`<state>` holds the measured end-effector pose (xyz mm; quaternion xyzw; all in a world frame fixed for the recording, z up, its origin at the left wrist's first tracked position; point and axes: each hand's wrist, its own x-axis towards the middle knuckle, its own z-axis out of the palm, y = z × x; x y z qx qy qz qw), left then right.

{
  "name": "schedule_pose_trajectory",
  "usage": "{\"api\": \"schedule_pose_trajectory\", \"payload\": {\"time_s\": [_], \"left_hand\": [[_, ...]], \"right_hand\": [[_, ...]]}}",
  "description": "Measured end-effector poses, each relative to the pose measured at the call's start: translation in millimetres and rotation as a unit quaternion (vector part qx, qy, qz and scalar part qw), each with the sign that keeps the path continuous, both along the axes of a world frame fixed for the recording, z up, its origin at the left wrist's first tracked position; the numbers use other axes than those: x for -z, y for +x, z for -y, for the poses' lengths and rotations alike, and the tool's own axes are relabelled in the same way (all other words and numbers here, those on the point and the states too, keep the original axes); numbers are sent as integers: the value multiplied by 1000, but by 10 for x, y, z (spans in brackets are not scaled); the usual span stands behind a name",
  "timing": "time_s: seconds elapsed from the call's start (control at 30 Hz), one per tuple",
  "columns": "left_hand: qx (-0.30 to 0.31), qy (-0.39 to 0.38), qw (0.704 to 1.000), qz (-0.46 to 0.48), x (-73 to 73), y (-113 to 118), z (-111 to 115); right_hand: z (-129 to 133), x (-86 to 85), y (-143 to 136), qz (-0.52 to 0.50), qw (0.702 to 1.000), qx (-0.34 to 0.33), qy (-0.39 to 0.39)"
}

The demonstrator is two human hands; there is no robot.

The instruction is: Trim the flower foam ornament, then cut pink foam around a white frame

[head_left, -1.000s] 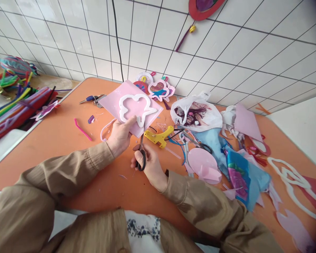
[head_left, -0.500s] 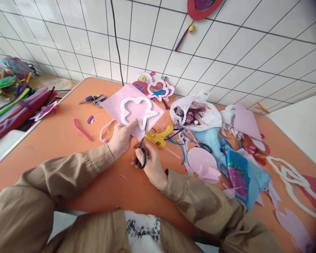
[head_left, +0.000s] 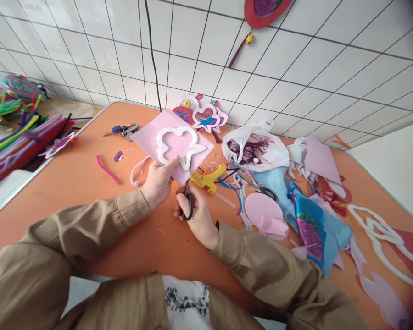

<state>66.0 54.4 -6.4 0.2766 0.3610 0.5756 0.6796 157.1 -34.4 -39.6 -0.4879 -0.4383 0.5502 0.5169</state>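
My left hand (head_left: 159,183) grips the lower left edge of a square pink sheet (head_left: 151,130), its thumb on top near a white outline shape. That white scalloped outline (head_left: 161,149) lies on the sheet. In my right hand (head_left: 198,213) are black-handled scissors (head_left: 190,206), fingers wrapped round the handles. The scissor blades point up at the lower edge of the sheet, beside the bottom of the outline. Just right of the blades, a yellow glue gun (head_left: 211,178) rests on the orange table (head_left: 131,247).
Keys (head_left: 124,130) and a pink stick (head_left: 106,169) lie to the left. Finished ornaments (head_left: 206,117) sit by the tiled wall. Rightward are a white plastic bag (head_left: 275,153), another pair of scissors (head_left: 268,192), a pink disc (head_left: 263,211), blue fabric (head_left: 337,233) and white cord (head_left: 382,229).
The scissors in my right hand have turned slightly, their handles a little further right. My left hand and the pink sheet have hardly moved.
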Motion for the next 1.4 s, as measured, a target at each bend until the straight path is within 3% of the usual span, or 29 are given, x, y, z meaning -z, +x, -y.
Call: {"api": "schedule_pose_trajectory", "payload": {"time_s": [1.4], "left_hand": [[9,-6,1000,-3,-17,2,31]], "right_hand": [[-5,-11,-45,-38,999,-2,-29]]}}
